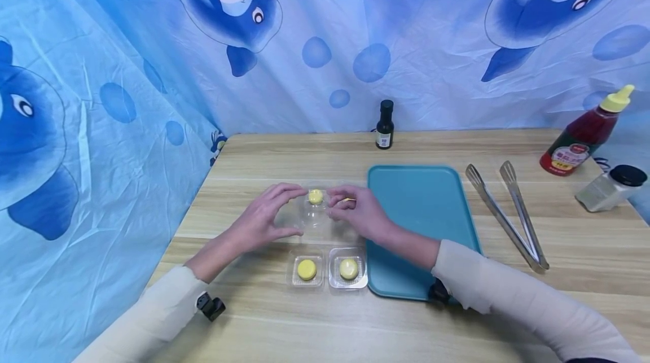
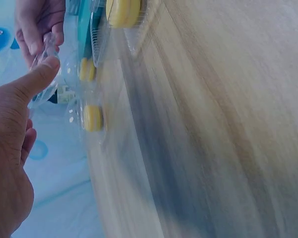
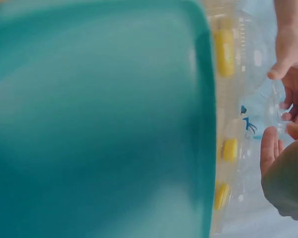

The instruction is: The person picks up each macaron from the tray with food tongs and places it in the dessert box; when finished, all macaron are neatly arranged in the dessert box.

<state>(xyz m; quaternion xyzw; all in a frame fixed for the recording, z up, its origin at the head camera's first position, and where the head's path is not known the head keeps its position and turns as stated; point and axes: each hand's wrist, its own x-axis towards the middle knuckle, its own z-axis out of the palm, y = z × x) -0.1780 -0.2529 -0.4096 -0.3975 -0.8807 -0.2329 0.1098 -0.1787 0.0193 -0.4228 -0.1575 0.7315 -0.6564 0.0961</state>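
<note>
Between my two hands is a clear plastic lid [image 1: 315, 217] with a domed middle, raised off the wooden table. My left hand [image 1: 264, 217] holds its left side, thumb on the near edge and fingers on the far edge. On the right side, my right hand [image 1: 363, 213] pinches the lid with thumb and fingers. Through or behind the lid shows a round yellow pastry [image 1: 316, 196]; another is mostly hidden by the right hand. Nearer me, a yellow pastry [image 1: 307, 270] and a paler yellow pastry [image 1: 348, 269] sit in clear plastic boxes [image 1: 332, 281].
A teal tray [image 1: 416, 199] lies right of the boxes, under my right forearm. Metal tongs [image 1: 513, 222] rest beyond it. A small dark bottle [image 1: 385, 126] stands at the back. A red sauce bottle [image 1: 581, 137] and a black-capped jar [image 1: 611, 188] are far right.
</note>
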